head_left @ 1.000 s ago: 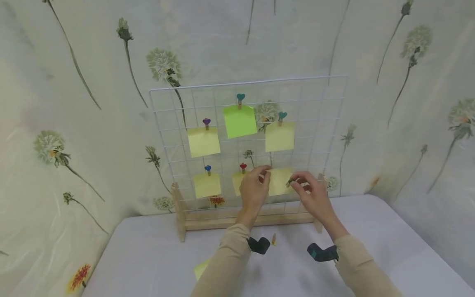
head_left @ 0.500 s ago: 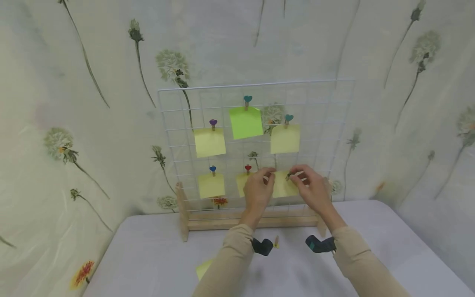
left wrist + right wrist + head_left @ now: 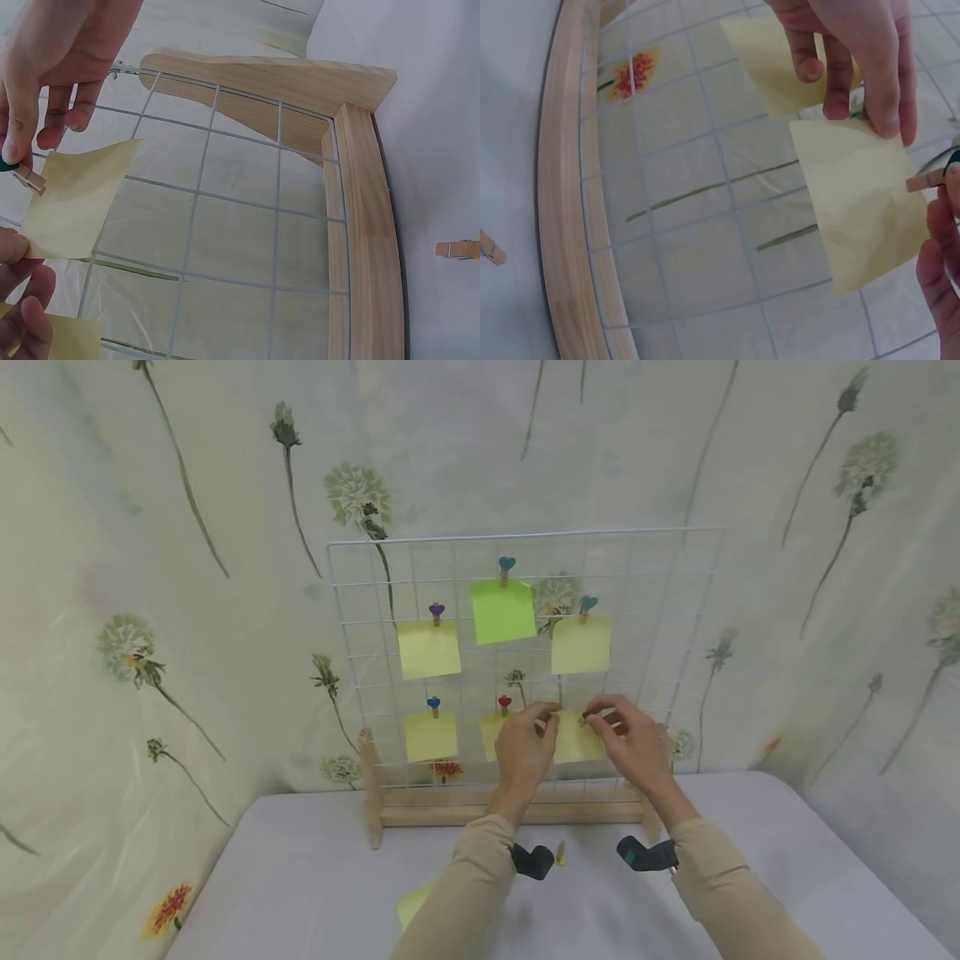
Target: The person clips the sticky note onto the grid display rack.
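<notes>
My left hand [image 3: 527,752] pinches a yellow sticky note [image 3: 577,739] by its upper left corner, against the lower right part of a white wire grid [image 3: 647,672]. My right hand [image 3: 636,739] pinches a small wooden clothespin [image 3: 928,180] with a dark green top. Its wooden tip is at the note's upper edge in the right wrist view; whether it grips the paper I cannot tell. Left of my left hand, another yellow note [image 3: 491,732] hangs under a red heart clothespin [image 3: 505,702], partly hidden by that hand.
The grid stands in a wooden base [image 3: 435,814] on a white-covered table [image 3: 315,877]. More notes hang higher up, including a green note [image 3: 503,612]. A loose clothespin [image 3: 561,853] lies on the table, and a yellow note [image 3: 412,906] is partly behind the left sleeve.
My right hand has brought the clothespin from the note's right side to its upper edge. My left hand keeps its pinch on the corner. The head view has shifted slightly.
</notes>
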Available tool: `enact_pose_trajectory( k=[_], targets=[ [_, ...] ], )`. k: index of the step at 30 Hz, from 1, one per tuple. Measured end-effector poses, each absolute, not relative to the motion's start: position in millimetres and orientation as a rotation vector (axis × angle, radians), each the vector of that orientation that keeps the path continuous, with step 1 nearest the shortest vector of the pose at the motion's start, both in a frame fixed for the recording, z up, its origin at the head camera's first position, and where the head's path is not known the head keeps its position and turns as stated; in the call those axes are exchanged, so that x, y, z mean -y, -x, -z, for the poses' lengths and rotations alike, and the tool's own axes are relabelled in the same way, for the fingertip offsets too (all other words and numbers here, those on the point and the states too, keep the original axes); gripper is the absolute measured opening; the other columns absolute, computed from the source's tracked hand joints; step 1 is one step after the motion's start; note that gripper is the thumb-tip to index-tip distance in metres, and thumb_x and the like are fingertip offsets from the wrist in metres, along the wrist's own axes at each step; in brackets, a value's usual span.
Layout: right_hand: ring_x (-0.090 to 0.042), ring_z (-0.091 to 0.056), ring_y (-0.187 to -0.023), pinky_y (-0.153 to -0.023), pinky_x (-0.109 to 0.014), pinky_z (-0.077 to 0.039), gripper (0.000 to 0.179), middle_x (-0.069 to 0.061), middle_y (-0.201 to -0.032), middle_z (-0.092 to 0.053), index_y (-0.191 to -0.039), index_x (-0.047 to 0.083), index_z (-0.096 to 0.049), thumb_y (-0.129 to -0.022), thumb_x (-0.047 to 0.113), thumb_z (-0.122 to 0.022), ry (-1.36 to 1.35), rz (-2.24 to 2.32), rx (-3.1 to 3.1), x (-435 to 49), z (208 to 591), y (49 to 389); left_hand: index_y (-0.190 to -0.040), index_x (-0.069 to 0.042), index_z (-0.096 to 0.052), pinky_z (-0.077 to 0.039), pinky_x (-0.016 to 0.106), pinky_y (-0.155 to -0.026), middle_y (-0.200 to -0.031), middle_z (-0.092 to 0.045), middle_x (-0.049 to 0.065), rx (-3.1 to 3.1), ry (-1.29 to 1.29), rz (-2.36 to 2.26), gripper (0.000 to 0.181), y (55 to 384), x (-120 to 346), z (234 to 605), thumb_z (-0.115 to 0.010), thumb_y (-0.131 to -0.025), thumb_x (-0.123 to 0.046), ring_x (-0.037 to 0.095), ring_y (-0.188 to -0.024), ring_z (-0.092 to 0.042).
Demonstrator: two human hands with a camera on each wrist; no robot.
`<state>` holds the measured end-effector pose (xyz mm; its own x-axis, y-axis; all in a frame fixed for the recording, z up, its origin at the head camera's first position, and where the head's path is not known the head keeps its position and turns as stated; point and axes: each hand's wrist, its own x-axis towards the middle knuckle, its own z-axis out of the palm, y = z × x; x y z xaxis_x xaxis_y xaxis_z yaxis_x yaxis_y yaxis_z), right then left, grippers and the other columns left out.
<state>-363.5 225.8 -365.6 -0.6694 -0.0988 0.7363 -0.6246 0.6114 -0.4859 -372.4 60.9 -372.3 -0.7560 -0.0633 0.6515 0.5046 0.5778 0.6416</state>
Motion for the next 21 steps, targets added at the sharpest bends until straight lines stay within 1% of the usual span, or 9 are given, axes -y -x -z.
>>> enact_pose_trajectory(
  k=[6,13,21],
  targets=[
    [-0.002,-0.059,-0.075,-0.063,-0.015,-0.046,0.015,-0.004,-0.098,-0.068,-0.104,0.009,-0.063,-0.089,0.008,-0.064,-0.573,-1.002,2.13,-223.7,363.2,364.3,-0.1,-0.023,-0.072,-0.033,0.013,-0.042,-0.083,-0.072,-0.009,2.184,0.348,1.153,0.014,373.1,-60.4,373.7,-0.065,-0.089,-0.02,-0.001,-0.056,-0.058],
    [-0.006,-0.06,-0.074,-0.063,-0.015,-0.046,0.015,-0.004,-0.096,-0.069,-0.103,0.01,-0.063,-0.089,0.009,-0.064,-0.538,-0.99,2.129,-223.2,362.4,365.4,-0.099,-0.023,-0.072,-0.031,0.013,-0.04,-0.081,-0.072,-0.009,2.18,0.349,1.143,0.013,372.7,-60.7,373.1,-0.065,-0.089,-0.02,-0.003,-0.053,-0.054],
    [-0.008,-0.06,-0.072,-0.061,-0.016,-0.046,0.014,-0.002,-0.096,-0.069,-0.103,0.01,-0.064,-0.089,0.011,-0.065,-0.491,-0.996,2.101,-218.0,357.9,364.2,-0.098,-0.022,-0.072,-0.031,0.012,-0.042,-0.081,-0.072,-0.009,2.168,0.365,1.109,0.012,371.2,-59.8,373.2,-0.066,-0.088,-0.019,-0.001,-0.054,-0.057]
  ],
)
